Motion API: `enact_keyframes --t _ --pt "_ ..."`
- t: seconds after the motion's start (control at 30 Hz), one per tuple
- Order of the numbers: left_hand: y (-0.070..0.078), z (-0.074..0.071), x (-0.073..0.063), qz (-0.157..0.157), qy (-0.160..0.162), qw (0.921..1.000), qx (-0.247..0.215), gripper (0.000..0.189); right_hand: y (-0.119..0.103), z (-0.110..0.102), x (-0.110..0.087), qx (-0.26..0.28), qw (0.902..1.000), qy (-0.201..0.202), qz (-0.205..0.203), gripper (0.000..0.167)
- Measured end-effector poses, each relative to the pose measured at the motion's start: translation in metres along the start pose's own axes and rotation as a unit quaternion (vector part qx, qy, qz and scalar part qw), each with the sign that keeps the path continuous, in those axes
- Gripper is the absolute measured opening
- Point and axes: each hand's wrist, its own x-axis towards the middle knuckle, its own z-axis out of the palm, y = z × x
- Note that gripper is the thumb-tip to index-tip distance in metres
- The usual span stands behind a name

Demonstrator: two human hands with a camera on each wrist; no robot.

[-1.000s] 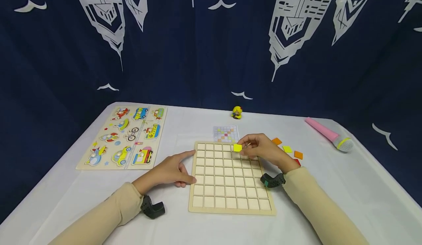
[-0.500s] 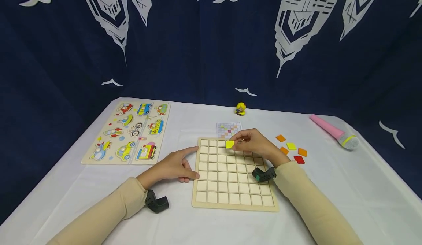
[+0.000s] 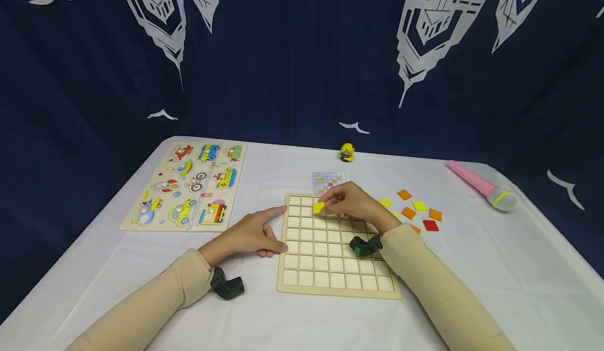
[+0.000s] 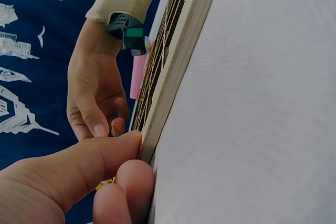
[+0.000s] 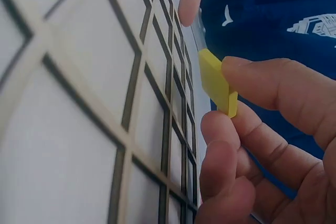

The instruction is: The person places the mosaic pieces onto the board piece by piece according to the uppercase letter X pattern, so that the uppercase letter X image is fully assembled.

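A light wooden grid board (image 3: 340,291) with square cells lies on the white table. My right hand (image 3: 351,203) pinches a yellow square tile (image 3: 318,208) between thumb and fingers, over the board's far row towards its left side. In the right wrist view the tile (image 5: 216,85) is tilted and held apart from the grid. My left hand (image 3: 250,235) rests at the board's left edge, its index finger and thumb spread and touching the frame. Seen from the left wrist, the thumb (image 4: 105,161) presses the board's side edge.
Several orange, yellow and red tiles (image 3: 430,225) lie right of the board. Behind it are a printed colour-grid card (image 3: 325,178) and a small yellow-haired figurine (image 3: 346,152). A vehicle picture puzzle (image 3: 186,188) lies left, a pink toy microphone (image 3: 481,185) far right.
My right hand has carried the yellow tile left along the board's far row. The left hand keeps its place at the edge. The head view has shifted slightly.
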Motion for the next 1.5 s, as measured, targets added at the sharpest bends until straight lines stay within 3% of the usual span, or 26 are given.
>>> enact_keyframes --t 0.5,1.03,1.5 --pt "-0.001 -0.001 0.0 -0.003 -0.003 1.0 -0.004 0.103 -0.012 0.017 0.011 -0.046 0.9984 -0.016 -0.029 0.024" --pt "0.0 -0.001 0.0 -0.005 -0.005 1.0 -0.003 0.101 -0.018 0.023 0.016 -0.088 0.9961 -0.004 -0.009 0.022" --pt "-0.002 -0.001 0.001 -0.009 -0.003 0.9999 -0.004 0.102 -0.013 0.01 0.003 -0.082 0.996 -0.011 -0.032 0.024"
